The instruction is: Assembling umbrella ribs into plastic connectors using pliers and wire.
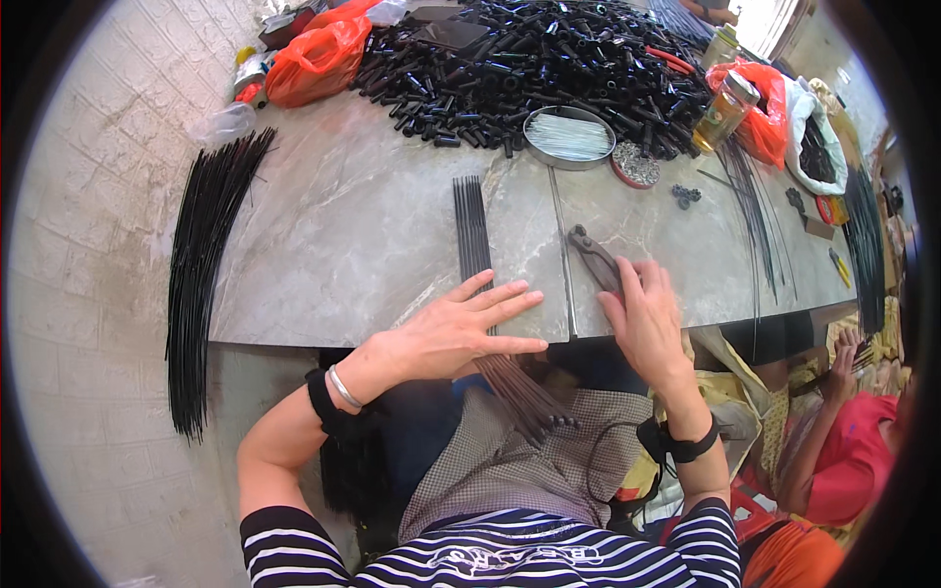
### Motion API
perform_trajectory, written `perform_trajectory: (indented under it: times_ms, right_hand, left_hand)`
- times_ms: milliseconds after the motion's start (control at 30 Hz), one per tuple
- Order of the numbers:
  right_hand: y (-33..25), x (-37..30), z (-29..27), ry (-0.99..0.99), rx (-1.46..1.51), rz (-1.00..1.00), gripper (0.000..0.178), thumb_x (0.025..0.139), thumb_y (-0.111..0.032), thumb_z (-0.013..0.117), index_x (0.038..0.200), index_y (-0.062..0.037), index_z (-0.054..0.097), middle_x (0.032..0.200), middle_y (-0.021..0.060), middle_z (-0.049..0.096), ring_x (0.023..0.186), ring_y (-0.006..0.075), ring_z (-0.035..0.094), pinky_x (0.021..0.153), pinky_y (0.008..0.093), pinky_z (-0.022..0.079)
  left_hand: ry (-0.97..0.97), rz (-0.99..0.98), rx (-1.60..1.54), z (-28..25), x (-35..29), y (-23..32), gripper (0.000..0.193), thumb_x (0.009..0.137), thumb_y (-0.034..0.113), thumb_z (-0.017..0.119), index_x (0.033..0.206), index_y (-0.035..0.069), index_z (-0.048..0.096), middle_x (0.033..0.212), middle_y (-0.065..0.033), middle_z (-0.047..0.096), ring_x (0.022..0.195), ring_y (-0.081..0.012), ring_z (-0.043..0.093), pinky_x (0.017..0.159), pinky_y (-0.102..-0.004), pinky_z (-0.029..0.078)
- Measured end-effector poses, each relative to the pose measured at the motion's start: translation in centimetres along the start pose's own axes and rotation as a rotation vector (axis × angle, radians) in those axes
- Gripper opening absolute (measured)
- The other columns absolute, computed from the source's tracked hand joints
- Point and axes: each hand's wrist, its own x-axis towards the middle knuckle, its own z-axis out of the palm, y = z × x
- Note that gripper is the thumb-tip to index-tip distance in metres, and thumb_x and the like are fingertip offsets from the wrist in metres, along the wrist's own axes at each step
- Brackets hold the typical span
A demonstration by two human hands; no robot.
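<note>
- My left hand [446,328] lies flat, fingers spread apart, across a row of thin dark rods [471,220]; I judge the wide spread keeps them side by side, since nothing else visible binds them;
- the rods' far ends lie neatly parallel on the grey table [333,235]; their near ends pass under my palm, over the edge, and fan out above the checked cloth [598,431] on my lap; the overhang probably leaves those knobbed tips free of the tabletop;
- my right hand [649,314] is closed about the handles of the pincers [594,257], head pointing away from me; whether their jaws meet I cannot tell; held just beside the rods, they seem placed for a short reach;
- a thicker bundle of black rods [211,255] hangs over the table's left side, likely too long to lie inside it;
- the round tin [612,147] of pale sticks and the black pile [529,69] sit beyond, perhaps to leave my elbows room.
</note>
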Motion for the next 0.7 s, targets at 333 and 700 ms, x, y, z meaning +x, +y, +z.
perform_trajectory:
  times_ms: [333, 700]
  right_hand:
    - [1.8, 6.6, -3.8, -0.017, -0.08, -0.163, 0.04, 0.082, -0.012, 0.064, 0.117, 0.0042, 0.053, 0.109, 0.0195, 0.058, 0.103, 0.0325, 0.056, 0.082, 0.0425, 0.048]
    - [-1.2, 6.0, 2.1, -0.081, -0.28, -0.454, 0.045, 0.083, -0.005, 0.048, 0.126, 0.0092, 0.047, 0.135, 0.0243, 0.048, 0.129, 0.0338, 0.044, 0.11, 0.0447, 0.031]
  left_hand:
    - [0.038, 0.054, 0.009, 0.4, -0.2, -0.6, 0.048, 0.092, 0.034, 0.053, 0.139, 0.039, 0.044, 0.153, -0.0082, 0.03, 0.139, -0.027, 0.032, 0.113, -0.0471, 0.028]
    - [0.067, 0.043, -0.046, 0.3, -0.1, -0.2, 0.059, 0.083, 0.02, 0.063, 0.139, 0.031, 0.045, 0.15, -0.0077, 0.034, 0.138, -0.026, 0.033, 0.114, -0.0465, 0.027]
